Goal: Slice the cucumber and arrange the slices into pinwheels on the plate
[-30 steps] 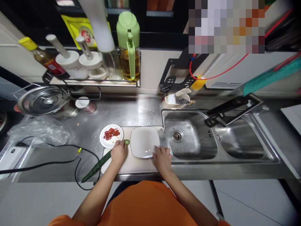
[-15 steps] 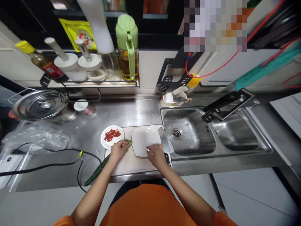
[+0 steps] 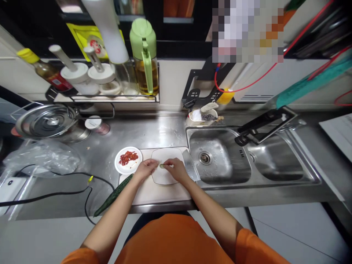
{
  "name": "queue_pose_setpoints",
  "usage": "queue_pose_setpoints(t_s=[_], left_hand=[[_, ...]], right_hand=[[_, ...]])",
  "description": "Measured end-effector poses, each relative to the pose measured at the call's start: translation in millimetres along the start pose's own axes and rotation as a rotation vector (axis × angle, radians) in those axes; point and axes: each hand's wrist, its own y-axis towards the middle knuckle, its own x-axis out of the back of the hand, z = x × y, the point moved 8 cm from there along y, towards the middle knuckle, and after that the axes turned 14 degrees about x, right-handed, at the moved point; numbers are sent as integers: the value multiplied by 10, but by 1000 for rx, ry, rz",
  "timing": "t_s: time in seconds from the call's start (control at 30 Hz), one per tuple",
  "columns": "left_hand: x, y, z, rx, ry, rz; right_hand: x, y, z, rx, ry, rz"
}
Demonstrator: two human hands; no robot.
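Note:
Over the white squarish plate (image 3: 165,178), my right hand (image 3: 176,169) pinches a small round cucumber slice (image 3: 161,166) between thumb and fingertips. My left hand (image 3: 145,170) is just left of it, at the plate's left edge, its fingers closed around a cucumber piece that they mostly hide. The plate rests on a pale cutting board (image 3: 148,194). A whole dark green cucumber (image 3: 114,195) lies slanted beside my left forearm, its upper end at the board's left edge. A cleaver (image 3: 191,165) shows its blade right of the plate; my right arm hides its handle.
A small white plate of chopped red pieces (image 3: 128,158) stands at the board's upper left. The sink (image 3: 220,157) lies to the right with a black faucet (image 3: 255,126). On the left are a black cable (image 3: 68,190), a plastic bag (image 3: 41,157) and a lidded pot (image 3: 52,121).
My right hand has moved left and up from the plate's right side, and now holds a cucumber slice. My left hand has shifted slightly right, to the plate's edge.

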Motion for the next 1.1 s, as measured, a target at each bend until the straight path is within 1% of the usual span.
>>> queue_pose_setpoints(t_s=[0.07, 0.13, 0.2, 0.27, 0.37, 0.47, 0.6, 0.7, 0.77, 0.87, 1.0, 1.1], left_hand=[[-59, 50, 122, 147, -88, 3], [-179, 79, 212, 266, -158, 49], [-298, 103, 240, 316, -212, 91], [-369, 137, 226, 314, -258, 96], [-398, 195, 181, 278, -305, 66], [-401, 256, 131, 240, -311, 57], [-398, 378, 66, 192, -237, 51], [-363, 506, -3, 122, -151, 2], [-337, 585, -71, 49, -70, -39], [-301, 636, -207, -94, 131, -131], [-298, 547, -411, -279, 464, -320], [-347, 451, -527, -371, 639, -422]], right_hand=[[57, -9, -43, 8, 29, -23], [101, -17, -78, 15, 54, -30], [134, -24, -110, 21, 69, -27], [166, -30, -144, 26, 78, -34], [199, -35, -216, 21, 92, -54], [189, -27, -318, -6, 104, -69], [100, 6, -481, -68, 171, -82], [33, 46, -582, -112, 226, -88], [16, 82, -627, -145, 233, -86], [18, 146, -668, -209, 198, -56], [20, 230, -717, -297, 111, -4], [-1, 286, -750, -315, 73, 2]])
